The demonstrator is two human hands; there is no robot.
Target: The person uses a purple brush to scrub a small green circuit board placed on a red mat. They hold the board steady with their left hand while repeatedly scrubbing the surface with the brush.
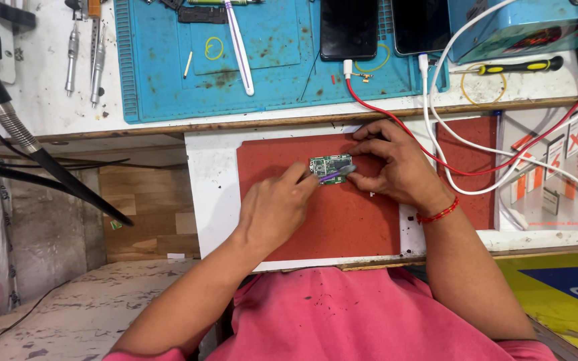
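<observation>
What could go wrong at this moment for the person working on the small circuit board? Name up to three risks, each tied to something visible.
1. The left hand presses a thin purple-handled tool against the small green circuit board; a slip might scratch it.
2. The right hand steadies the board right beside the tool's tip, so its fingers could get poked.
3. The red cable and white cables run just behind the right wrist; a snag could jolt the hand.

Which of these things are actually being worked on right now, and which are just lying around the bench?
In use:
circuit board
purple tool in left hand
right hand steadying the board
red mat

Lying about:
two phones
yellow screwdriver
toothbrush
white cables
</observation>
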